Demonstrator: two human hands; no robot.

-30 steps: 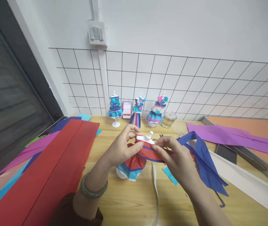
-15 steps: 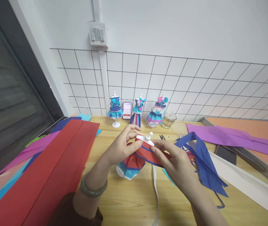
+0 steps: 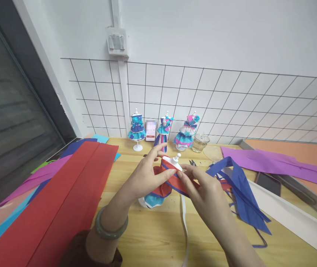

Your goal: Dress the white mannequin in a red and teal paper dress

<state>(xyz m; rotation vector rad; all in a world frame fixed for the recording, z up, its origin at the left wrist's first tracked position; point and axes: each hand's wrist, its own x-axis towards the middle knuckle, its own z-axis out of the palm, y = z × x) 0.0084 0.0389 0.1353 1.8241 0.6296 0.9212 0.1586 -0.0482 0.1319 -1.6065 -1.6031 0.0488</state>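
To the far left of the grip, long red sheets (image 3: 63,193) slope across the table (image 3: 147,241), with pink sheets (image 3: 49,168) and other coloured layers showing beyond them. Next comes the left hand (image 3: 147,176), a green-grey bangle (image 3: 111,228) at its wrist. Its thumb lies along the front of a small white dress form (image 3: 173,162) and its fingers curve behind, so it is partly closed with the form between. Beyond this hand, near the wall, stand a blue-dressed form (image 3: 136,128) and an upright phone (image 3: 151,130).

The held form is between the two hands, tilted, its knob up and to the right; below the left hand hang its red skirt (image 3: 162,188) and a turquoise layer (image 3: 154,201). Whether its base touches the table, I cannot tell. Behind the grip stand two more dressed forms (image 3: 186,131); below it trails a white ribbon (image 3: 184,218).

At the form's right shoulder, the right hand (image 3: 202,187) pinches a blue-edged red strip (image 3: 177,183) between thumb and forefinger, tips together. Just beyond it lie snips (image 3: 192,162), with a glass jar (image 3: 201,142) farther back. Right of this hand come blue fabric (image 3: 238,193), a dark phone (image 3: 269,183), purple sheets (image 3: 275,163) and a white strip (image 3: 291,215).
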